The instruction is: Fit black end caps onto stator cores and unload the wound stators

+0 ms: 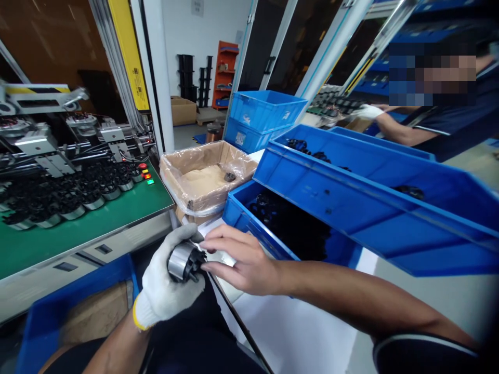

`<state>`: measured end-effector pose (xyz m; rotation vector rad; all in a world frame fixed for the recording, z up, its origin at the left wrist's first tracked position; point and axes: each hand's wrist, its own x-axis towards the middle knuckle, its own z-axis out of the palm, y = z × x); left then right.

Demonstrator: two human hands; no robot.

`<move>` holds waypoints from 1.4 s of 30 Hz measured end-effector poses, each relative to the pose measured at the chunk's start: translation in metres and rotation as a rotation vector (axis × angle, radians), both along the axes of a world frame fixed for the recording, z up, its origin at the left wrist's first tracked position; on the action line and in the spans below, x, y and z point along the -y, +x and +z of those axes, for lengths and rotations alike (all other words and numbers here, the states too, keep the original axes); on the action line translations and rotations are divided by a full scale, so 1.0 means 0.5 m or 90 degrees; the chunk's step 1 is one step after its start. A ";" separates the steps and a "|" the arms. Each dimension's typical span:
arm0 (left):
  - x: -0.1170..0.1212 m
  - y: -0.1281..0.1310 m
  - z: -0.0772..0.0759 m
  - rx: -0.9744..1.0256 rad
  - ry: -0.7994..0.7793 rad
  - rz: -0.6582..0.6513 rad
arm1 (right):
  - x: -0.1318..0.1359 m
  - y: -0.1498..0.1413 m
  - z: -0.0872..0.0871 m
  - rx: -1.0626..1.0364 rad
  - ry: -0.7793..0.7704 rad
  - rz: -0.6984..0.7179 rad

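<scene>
My left hand (pixel 163 280), in a white knit glove with a yellow cuff, is wrapped round a motor stator (pixel 180 262). The stator has a silver metal ring and black plastic prongs that face right. My bare right hand (pixel 241 259) reaches in from the right, with its thumb and fingertips at the black prongs in a loose pinch. Whether a small part lies between those fingertips cannot be seen. Both hands are above the near edge of the white table (pixel 296 332).
Rows of similar stators (pixel 93 195) stand on a green machine bench (pixel 156 200) at left. A plastic-lined carton (pixel 171 176), a blue bin (pixel 241 208) of black parts and a larger tilted blue bin (pixel 351 202) lie beyond my hands. A co-worker (pixel 448 114) is at far right.
</scene>
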<state>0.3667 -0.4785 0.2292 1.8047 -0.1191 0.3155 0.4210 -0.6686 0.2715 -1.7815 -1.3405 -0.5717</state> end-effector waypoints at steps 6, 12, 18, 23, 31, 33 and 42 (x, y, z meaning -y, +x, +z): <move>-0.009 0.001 -0.004 -0.078 0.072 -0.097 | 0.002 0.008 -0.006 0.283 -0.035 -0.059; -0.004 -0.006 0.013 -0.169 0.107 -0.071 | 0.005 0.013 0.012 0.285 -0.089 -0.060; 0.008 -0.010 0.027 -0.246 0.133 -0.059 | 0.007 0.009 0.020 0.267 -0.158 -0.013; 0.010 -0.007 0.026 -0.237 0.106 -0.054 | 0.008 0.008 0.008 0.325 -0.164 -0.056; 0.001 -0.004 -0.004 -0.204 0.056 -0.089 | 0.004 -0.008 -0.004 0.420 -0.140 -0.115; 0.000 -0.005 -0.009 -0.196 0.047 -0.087 | 0.003 -0.012 -0.005 0.391 -0.161 -0.142; 0.006 0.000 -0.018 -0.141 0.028 -0.095 | -0.007 -0.003 -0.021 0.330 -0.134 -0.121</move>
